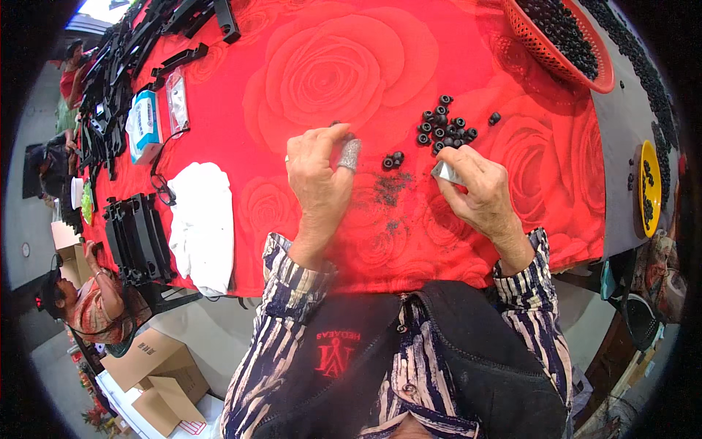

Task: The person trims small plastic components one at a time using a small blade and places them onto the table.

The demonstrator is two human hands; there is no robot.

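My left hand (pixel 316 172) is closed above the red cloth, fingers bent toward the thumb. A grey textured wrap (pixel 349 154) covers its thumb, and a small black part (pixel 336 123) shows partly at the fingertips. My right hand (pixel 479 186) is pinched beside a pile of small round black plastic parts (pixel 439 132) with holes in them. A flat silvery piece (pixel 447 173) shows at its thumb and finger; whether it is a wrap or a tool I cannot tell. Between the hands lie a few more black parts (pixel 393 160) and scattered black shavings (pixel 391 189).
A red basket (pixel 603 69) heaped with black parts stands at far right, a yellow tray (pixel 657 190) below it. Leftward on the red tablecloth (pixel 329 73) are a white cloth (pixel 202 227), black bars (pixel 139 241) and a tissue box (pixel 145 128). Other people sit at left.
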